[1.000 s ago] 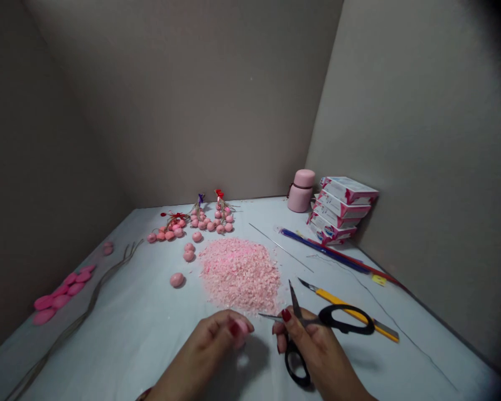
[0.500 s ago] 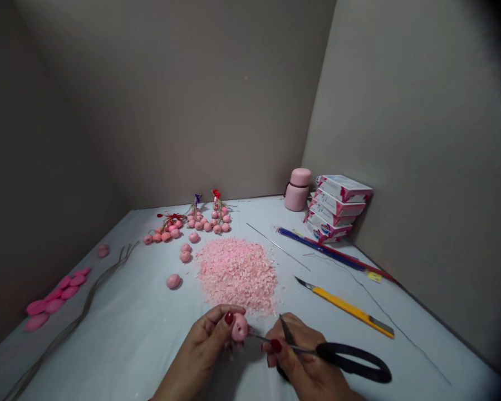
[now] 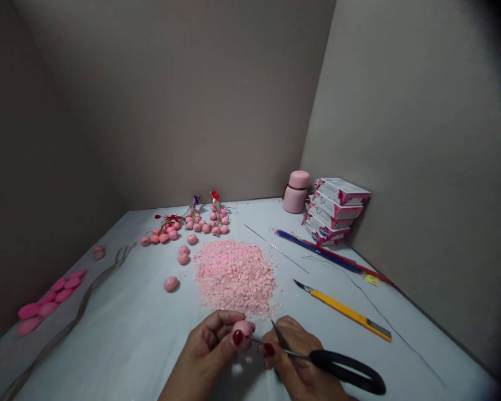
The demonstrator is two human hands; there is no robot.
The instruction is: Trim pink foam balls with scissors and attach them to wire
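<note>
My left hand (image 3: 211, 348) pinches a small pink clay ball (image 3: 242, 329) between thumb and fingers, just above the table. My right hand (image 3: 294, 362) grips black-handled scissors (image 3: 342, 368); their blades are parted, with one tip right at the ball. Both hands sit at the near edge of a heap of pink shavings (image 3: 235, 275).
Loose pink balls (image 3: 171, 283) and wired clusters (image 3: 200, 223) lie beyond the heap. Flat pink discs (image 3: 45, 301) and bare stems (image 3: 75, 312) at left. A yellow craft knife (image 3: 344, 310), thin wires, coloured sticks (image 3: 321, 250), stacked boxes (image 3: 336, 209) and a pink jar (image 3: 296, 191) at right.
My right hand swung the scissors from upright to lying sideways and brought the blade tips to the ball. My left hand turned the ball up into view.
</note>
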